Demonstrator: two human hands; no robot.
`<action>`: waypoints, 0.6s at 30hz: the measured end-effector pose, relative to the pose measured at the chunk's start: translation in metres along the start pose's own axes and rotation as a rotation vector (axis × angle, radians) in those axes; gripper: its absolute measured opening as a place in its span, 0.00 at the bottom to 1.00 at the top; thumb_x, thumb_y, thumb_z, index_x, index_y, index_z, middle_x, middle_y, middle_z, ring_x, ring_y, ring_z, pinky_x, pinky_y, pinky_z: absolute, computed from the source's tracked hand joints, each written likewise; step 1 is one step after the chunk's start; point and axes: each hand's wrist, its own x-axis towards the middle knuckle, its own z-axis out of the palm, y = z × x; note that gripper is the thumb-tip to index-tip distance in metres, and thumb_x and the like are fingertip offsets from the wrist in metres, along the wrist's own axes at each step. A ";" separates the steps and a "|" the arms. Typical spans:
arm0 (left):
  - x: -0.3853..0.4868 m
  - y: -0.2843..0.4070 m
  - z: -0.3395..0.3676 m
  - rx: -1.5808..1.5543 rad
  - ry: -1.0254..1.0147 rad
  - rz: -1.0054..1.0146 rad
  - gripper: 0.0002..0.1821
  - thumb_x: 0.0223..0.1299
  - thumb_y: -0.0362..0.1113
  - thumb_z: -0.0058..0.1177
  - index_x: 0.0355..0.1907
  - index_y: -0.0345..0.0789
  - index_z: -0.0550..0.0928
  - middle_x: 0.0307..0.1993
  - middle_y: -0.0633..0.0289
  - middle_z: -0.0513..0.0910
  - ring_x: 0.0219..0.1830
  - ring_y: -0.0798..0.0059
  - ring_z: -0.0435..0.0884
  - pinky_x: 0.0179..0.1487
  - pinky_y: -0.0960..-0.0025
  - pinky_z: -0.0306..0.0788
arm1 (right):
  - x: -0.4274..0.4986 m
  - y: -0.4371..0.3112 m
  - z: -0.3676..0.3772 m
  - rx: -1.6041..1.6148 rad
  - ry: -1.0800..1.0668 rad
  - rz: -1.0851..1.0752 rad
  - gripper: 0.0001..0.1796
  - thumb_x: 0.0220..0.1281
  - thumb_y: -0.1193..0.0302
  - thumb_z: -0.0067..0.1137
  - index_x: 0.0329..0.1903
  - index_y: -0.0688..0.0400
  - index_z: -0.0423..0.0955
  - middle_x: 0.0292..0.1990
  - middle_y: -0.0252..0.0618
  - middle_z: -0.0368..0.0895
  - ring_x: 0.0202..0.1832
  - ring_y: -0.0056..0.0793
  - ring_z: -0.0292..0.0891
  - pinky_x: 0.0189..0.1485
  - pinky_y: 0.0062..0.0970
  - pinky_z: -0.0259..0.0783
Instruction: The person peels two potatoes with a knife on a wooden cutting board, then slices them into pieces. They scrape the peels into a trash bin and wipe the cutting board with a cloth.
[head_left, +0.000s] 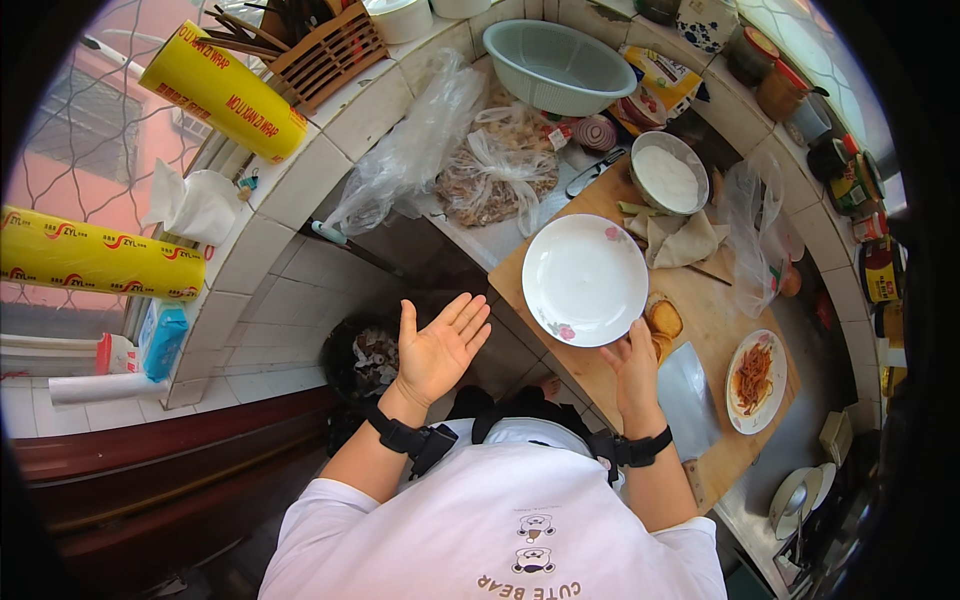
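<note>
My left hand (442, 352) is held out palm up over the floor, fingers spread and nothing in it. Fingers of my right hand (636, 375) are at the near right rim of a white plate with pink flowers (585, 280); whether they grip it is unclear. The plate is empty and appears over the left end of a wooden cutting board (592, 352). Browned bread-like slices (664, 319) lie beside it. Right of my right hand, the broad blade of a cleaver (684, 397) lies flat on the board.
An oval plate of reddish shreds (753, 379), a bowl of white powder (670, 174) and a crumpled cloth (679, 240) occupy the board. Behind are plastic bags of food (499, 176), a cut onion (595, 133) and a colander (559, 67). A trash bin (341, 360) stands left.
</note>
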 end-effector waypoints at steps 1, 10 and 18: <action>0.001 0.001 -0.002 0.024 0.017 -0.004 0.53 0.64 0.73 0.31 0.73 0.25 0.50 0.74 0.44 0.51 0.76 0.55 0.49 0.77 0.55 0.45 | -0.004 -0.001 0.001 -0.117 0.052 -0.084 0.30 0.76 0.55 0.37 0.71 0.60 0.55 0.67 0.39 0.63 0.66 0.33 0.62 0.64 0.34 0.63; 0.012 0.036 -0.006 0.307 0.115 0.065 0.46 0.67 0.71 0.26 0.77 0.42 0.43 0.76 0.55 0.45 0.77 0.59 0.43 0.76 0.55 0.39 | -0.045 0.010 0.147 -0.644 -0.604 -0.905 0.29 0.70 0.61 0.47 0.68 0.64 0.60 0.67 0.57 0.61 0.70 0.55 0.55 0.71 0.44 0.52; -0.047 0.110 -0.003 0.047 -0.225 0.186 0.44 0.66 0.69 0.35 0.76 0.46 0.49 0.76 0.58 0.50 0.73 0.49 0.55 0.73 0.44 0.50 | 0.018 0.054 0.227 -1.186 -0.548 -0.791 0.33 0.70 0.46 0.41 0.71 0.49 0.60 0.71 0.50 0.56 0.73 0.54 0.48 0.71 0.61 0.40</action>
